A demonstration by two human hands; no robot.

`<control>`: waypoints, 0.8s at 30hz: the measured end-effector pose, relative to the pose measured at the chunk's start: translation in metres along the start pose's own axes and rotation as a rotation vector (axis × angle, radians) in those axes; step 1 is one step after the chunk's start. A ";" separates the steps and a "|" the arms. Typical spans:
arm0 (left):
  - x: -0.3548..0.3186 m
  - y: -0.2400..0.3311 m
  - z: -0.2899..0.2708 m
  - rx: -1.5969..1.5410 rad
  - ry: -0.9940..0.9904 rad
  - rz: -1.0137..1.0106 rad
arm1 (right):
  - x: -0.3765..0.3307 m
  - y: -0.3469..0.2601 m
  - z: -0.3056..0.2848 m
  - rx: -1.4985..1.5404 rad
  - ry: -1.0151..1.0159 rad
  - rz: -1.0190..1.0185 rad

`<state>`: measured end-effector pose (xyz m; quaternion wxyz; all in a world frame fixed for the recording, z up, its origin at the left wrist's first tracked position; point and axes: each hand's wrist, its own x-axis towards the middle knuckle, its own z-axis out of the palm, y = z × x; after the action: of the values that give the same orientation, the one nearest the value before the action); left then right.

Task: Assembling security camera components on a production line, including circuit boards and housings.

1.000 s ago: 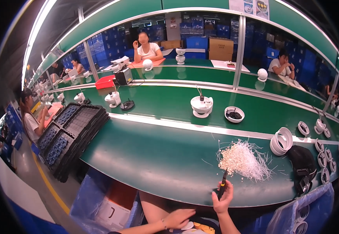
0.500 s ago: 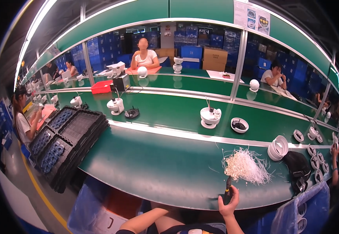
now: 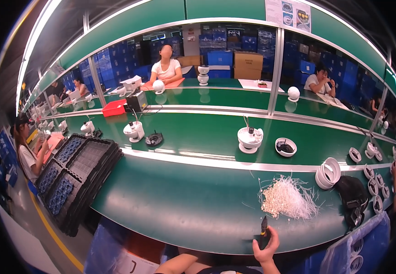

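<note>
While the long green table (image 3: 170,201) fills most of my view, I'm watching the right hand (image 3: 265,246) at its near edge, fingers (image 3: 274,237) curled shut around a small dark tool (image 3: 264,227) with a yellowish band, held upright with its tip pointing away from me. The left hand (image 3: 170,266) barely shows, only a forearm at the bottom edge, and I cannot tell how its fingers stand.

Largest thing beside me is the stack of black trays (image 3: 77,176) on the left end of the table, some holding blue parts. Just beyond the tool lies one heap of white cable ties (image 3: 287,201), near but not touching it. To its right sits one black bag-like lump (image 3: 351,194), and behind that one white ring stack (image 3: 328,172). Across the silver rail (image 3: 216,160) I count one white base unit (image 3: 249,139) and one white bowl (image 3: 285,147) with dark contents. Small white round housings (image 3: 373,187) line the right rim; too bent to count. Nothing stands between the tool and the heap.
</note>
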<state>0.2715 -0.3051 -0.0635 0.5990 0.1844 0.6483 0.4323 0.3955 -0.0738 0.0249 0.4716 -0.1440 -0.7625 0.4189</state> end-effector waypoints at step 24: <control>0.150 0.020 0.065 0.036 -0.034 0.067 | 0.015 -0.016 -0.011 0.078 -0.436 0.028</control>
<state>0.2947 -0.1578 -0.1344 0.5916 0.2243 0.6392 0.4372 0.3998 -0.0687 0.0490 0.2949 -0.0421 -0.8276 0.4758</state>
